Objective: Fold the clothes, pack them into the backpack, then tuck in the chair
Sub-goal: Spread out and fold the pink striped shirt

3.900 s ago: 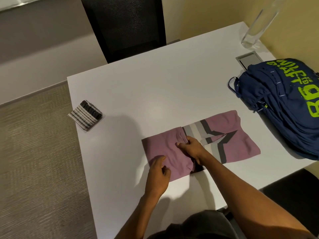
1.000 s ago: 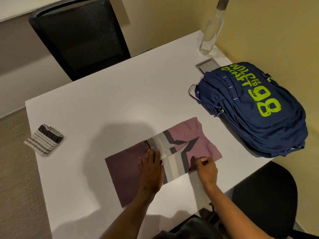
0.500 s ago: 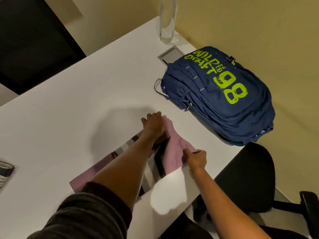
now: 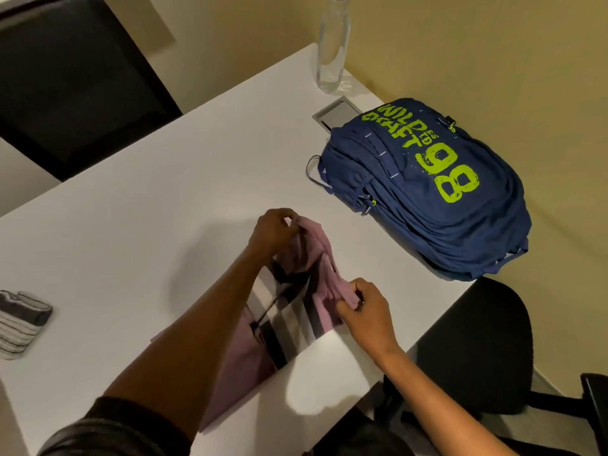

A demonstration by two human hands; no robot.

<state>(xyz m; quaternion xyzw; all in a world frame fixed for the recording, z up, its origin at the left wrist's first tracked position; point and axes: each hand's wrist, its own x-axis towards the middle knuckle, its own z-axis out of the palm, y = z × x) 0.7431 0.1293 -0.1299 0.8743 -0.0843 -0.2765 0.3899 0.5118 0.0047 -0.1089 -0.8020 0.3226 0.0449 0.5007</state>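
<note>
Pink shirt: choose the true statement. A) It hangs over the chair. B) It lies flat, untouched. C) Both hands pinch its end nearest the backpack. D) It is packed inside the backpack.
C: the left hand and the right hand each pinch a corner of the pink shirt on the table, beside the backpack.

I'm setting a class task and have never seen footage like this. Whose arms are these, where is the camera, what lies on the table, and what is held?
No machine here: a person wears a wide-angle camera on the head, looking down at their own arms. The left hand and right hand each pinch a corner of a mauve shirt with grey and black stripes, raising that end off the white table. Also on the table: a navy backpack with green lettering, a clear bottle, a folded striped cloth and a metal hatch. A black chair stands beside the table.
</note>
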